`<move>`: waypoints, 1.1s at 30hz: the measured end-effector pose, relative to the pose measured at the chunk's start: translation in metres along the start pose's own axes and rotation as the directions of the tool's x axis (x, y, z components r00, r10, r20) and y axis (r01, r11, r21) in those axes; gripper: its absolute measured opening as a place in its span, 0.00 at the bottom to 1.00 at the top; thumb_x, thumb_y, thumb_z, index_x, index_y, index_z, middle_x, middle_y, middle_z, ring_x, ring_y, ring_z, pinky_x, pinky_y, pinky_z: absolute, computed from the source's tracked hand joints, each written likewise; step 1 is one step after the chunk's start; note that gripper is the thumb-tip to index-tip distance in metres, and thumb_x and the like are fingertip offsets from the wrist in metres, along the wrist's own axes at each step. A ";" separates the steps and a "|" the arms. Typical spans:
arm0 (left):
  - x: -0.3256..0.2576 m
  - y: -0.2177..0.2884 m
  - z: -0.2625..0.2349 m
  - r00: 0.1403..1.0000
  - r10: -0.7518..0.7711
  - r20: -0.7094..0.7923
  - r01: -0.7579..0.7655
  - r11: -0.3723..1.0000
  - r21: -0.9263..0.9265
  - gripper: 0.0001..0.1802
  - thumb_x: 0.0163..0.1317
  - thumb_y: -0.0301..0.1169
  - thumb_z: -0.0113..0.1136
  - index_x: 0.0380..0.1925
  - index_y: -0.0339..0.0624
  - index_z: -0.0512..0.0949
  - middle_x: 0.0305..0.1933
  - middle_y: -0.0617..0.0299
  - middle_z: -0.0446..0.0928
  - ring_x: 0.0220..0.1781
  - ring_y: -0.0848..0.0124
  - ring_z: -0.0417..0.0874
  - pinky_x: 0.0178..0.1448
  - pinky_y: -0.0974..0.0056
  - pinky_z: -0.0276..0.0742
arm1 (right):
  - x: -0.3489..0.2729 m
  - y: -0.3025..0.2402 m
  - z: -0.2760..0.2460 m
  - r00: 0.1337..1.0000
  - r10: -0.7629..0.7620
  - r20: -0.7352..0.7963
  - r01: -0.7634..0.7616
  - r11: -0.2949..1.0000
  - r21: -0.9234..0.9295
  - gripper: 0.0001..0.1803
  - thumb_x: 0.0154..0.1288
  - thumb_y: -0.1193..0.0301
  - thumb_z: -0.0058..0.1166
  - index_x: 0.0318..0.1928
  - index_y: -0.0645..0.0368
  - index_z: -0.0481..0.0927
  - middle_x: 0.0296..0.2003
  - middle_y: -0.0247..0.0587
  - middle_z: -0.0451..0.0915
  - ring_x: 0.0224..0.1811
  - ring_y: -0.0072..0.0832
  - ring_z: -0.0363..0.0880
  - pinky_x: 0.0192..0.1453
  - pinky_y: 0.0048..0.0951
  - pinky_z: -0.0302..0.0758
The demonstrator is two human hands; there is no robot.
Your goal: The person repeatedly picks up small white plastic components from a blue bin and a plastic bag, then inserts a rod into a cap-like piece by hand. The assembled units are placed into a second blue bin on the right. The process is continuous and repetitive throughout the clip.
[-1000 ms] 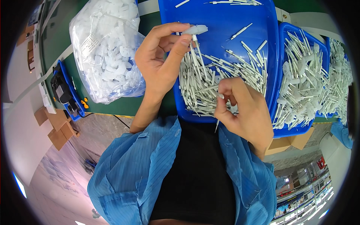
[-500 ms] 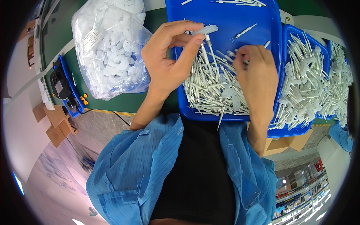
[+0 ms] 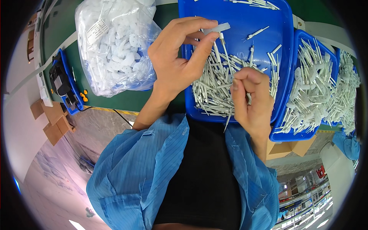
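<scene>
My left hand pinches a small white plastic piece between thumb and fingers, above the near left part of a blue tray. That tray holds a heap of thin white pins. My right hand is curled over the heap at the tray's near edge, fingers closed on one or more white pins that stick out below the hand.
A clear bag of white plastic parts lies left of the tray on the green table. Two more blue trays filled with white assembled pieces stand to the right. A blue-and-black device sits at far left.
My right hand reached into the pin heap, then drew back toward the tray's near edge with fingers closed. My left hand has kept the white piece in nearly the same place.
</scene>
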State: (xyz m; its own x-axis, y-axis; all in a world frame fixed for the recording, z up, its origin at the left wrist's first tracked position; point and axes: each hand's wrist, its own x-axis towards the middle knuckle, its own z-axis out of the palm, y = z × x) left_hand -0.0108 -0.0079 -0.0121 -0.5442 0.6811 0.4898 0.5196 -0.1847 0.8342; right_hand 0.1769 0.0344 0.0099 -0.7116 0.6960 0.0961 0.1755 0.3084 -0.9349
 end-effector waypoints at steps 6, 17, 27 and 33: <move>0.000 -0.004 0.000 1.000 -0.017 -0.012 0.017 1.000 -0.011 0.12 0.54 0.20 0.71 0.39 0.40 0.84 0.40 0.58 0.85 0.30 0.74 0.86 0.30 0.73 0.79 | -0.012 0.012 0.018 0.989 -0.029 -0.144 0.044 0.994 0.102 0.24 0.65 0.88 0.54 0.55 0.65 0.58 0.33 0.41 0.79 0.24 0.20 0.75 0.24 0.21 0.68; -0.001 -0.001 0.000 0.997 -0.079 0.001 0.079 0.997 0.018 0.10 0.58 0.21 0.69 0.41 0.38 0.84 0.40 0.58 0.84 0.32 0.74 0.86 0.31 0.73 0.80 | -0.009 0.008 0.025 0.978 -0.072 -0.197 0.109 0.977 0.184 0.24 0.63 0.89 0.55 0.55 0.65 0.59 0.33 0.38 0.78 0.22 0.15 0.73 0.21 0.17 0.66; 0.000 0.007 -0.003 0.995 -0.085 0.057 0.084 0.996 0.023 0.09 0.61 0.19 0.66 0.42 0.35 0.83 0.40 0.57 0.83 0.34 0.75 0.86 0.34 0.73 0.80 | -0.007 0.011 0.029 0.979 -0.048 -0.199 0.101 0.959 0.264 0.27 0.63 0.89 0.55 0.58 0.67 0.58 0.38 0.43 0.80 0.26 0.19 0.78 0.28 0.19 0.72; -0.003 0.008 -0.005 0.984 0.013 0.177 0.008 0.993 -0.119 0.13 0.56 0.15 0.67 0.43 0.31 0.81 0.43 0.52 0.82 0.37 0.72 0.86 0.37 0.72 0.82 | 0.013 0.000 0.022 0.966 0.051 -0.253 -0.034 0.997 0.073 0.18 0.65 0.83 0.59 0.53 0.65 0.70 0.33 0.44 0.83 0.30 0.27 0.83 0.35 0.25 0.77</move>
State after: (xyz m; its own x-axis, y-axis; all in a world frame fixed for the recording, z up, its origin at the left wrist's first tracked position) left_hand -0.0079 -0.0150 -0.0055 -0.4121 0.7932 0.4484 0.4331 -0.2624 0.8623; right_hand 0.1525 0.0292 0.0040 -0.5065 0.8522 0.1312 0.1495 0.2366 -0.9600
